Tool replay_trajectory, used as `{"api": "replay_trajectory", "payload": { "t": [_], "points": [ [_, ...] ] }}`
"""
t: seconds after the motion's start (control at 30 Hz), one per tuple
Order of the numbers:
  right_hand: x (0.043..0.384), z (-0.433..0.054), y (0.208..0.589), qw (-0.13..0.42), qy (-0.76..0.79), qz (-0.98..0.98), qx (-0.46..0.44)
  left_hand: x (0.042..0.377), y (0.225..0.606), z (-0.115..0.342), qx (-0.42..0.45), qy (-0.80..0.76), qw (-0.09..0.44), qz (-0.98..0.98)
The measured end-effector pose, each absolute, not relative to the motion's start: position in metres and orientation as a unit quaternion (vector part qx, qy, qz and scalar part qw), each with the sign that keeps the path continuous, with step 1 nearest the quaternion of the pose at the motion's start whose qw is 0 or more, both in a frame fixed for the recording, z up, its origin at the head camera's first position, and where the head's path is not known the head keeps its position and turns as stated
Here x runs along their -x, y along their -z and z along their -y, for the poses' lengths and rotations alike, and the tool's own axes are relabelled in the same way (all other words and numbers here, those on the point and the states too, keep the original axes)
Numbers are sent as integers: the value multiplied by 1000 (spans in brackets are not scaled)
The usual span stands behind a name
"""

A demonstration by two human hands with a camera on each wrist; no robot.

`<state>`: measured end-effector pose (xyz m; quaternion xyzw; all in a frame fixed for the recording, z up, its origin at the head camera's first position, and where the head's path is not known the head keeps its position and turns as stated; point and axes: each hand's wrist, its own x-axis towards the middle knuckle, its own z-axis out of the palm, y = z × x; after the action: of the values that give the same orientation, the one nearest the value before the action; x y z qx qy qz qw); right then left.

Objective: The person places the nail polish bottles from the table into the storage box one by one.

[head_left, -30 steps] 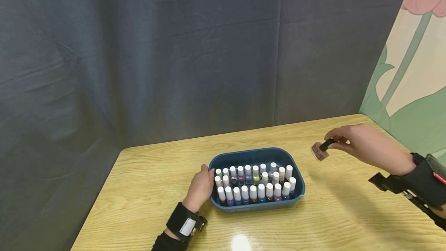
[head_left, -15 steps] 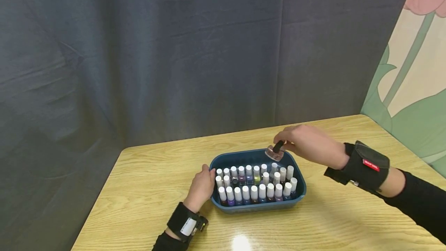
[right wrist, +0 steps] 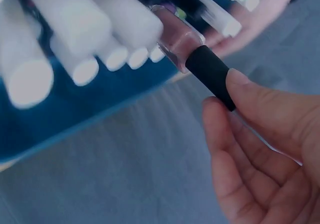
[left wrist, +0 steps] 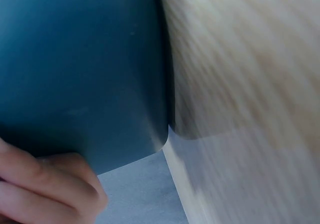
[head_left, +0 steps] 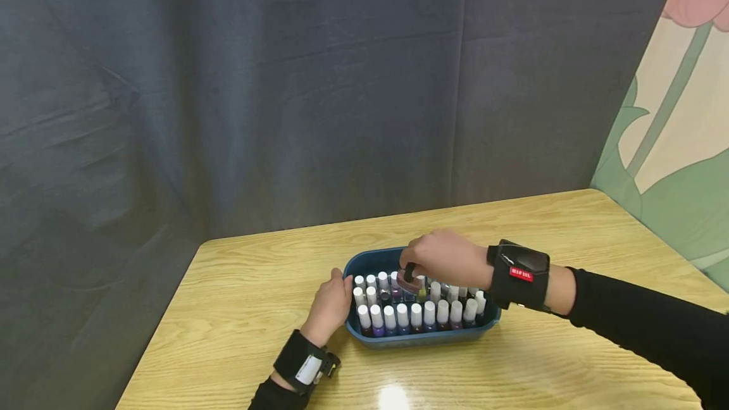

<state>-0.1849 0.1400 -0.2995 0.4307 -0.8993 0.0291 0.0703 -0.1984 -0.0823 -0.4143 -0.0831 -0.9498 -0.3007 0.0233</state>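
My right hand (head_left: 447, 259) pinches a nail polish bottle by its black cap (right wrist: 210, 76). The nail polish bottle (right wrist: 177, 37) has clear glass and brownish-pink polish, and it hangs tilted over the rows inside a blue plastic tub (head_left: 424, 338). White-capped nail polish bottles (head_left: 416, 316) stand upright in rows in the tub; my right hand hides some at the back right. At the tub's left end, my left hand (head_left: 327, 305) holds the rim. In the left wrist view its bent fingers (left wrist: 50, 184) lie against the tub's outer wall.
The tub stands on a light wooden table (head_left: 239, 309). A dark grey curtain (head_left: 319, 93) hangs behind the table, and a floral wall panel (head_left: 678, 144) rises at the right. A dark-capped bottle (head_left: 385, 296) stands among the white caps.
My right hand has carried the nail polish bottle leftward from beside the tub to above its middle, lowering it near the white caps. My left hand keeps its place on the rim.
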Motion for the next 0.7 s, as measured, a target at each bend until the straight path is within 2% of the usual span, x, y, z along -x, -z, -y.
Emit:
{"api": "replay_trajectory", "payload": {
  "t": [0.23,0.7],
  "points": [
    [186,-128,315,-3,-29,903,-428,199,414,82,80,299,19,951],
    [193,-109,324,-69,-29,916,-395,199,414,84,84,302,20,949]
  ]
}}
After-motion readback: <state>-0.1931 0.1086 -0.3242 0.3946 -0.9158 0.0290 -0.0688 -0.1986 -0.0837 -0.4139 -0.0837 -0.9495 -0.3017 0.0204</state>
